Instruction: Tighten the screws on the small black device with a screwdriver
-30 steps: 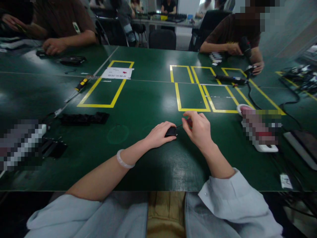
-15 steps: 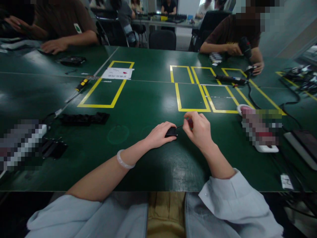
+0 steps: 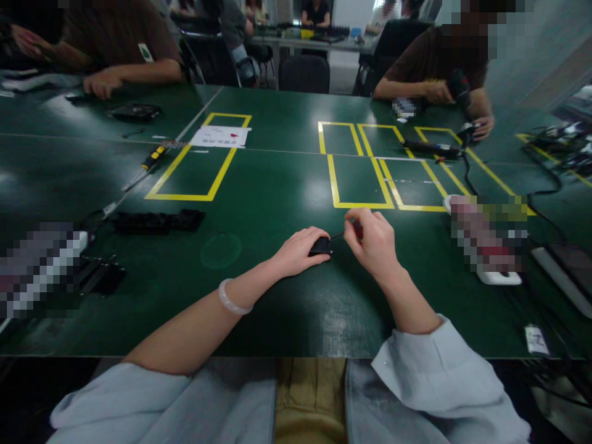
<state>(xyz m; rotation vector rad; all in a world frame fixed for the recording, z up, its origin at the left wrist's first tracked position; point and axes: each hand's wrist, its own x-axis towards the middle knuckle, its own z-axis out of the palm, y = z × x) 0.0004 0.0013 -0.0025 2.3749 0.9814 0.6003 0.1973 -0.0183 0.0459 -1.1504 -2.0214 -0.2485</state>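
My left hand (image 3: 298, 251) is closed around a small black part (image 3: 320, 246), thumb on the near side and fingers over the top, pressing it to the green table (image 3: 296, 308). From the right, my right hand (image 3: 375, 240) pinches a small screwdriver (image 3: 337, 235). Its thin dark shaft points left, with the tip at the right end of the black part. The fingers cover most of the handle, and whether the tip sits in a screw is too small to tell.
Left of my hands lie a long black piece (image 3: 157, 221) and black strips (image 3: 99, 275). A yellow-black tool (image 3: 155, 158) rests farther off. To the right are a blurred-out device (image 3: 485, 243) and cables. Across the table, one co-worker's hand (image 3: 439, 92) holds a power screwdriver (image 3: 459, 86); another person sits left.
My hands hold nearly the same place, with the screwdriver tip still at the black part. The left co-worker's hand across the table has shifted slightly right.
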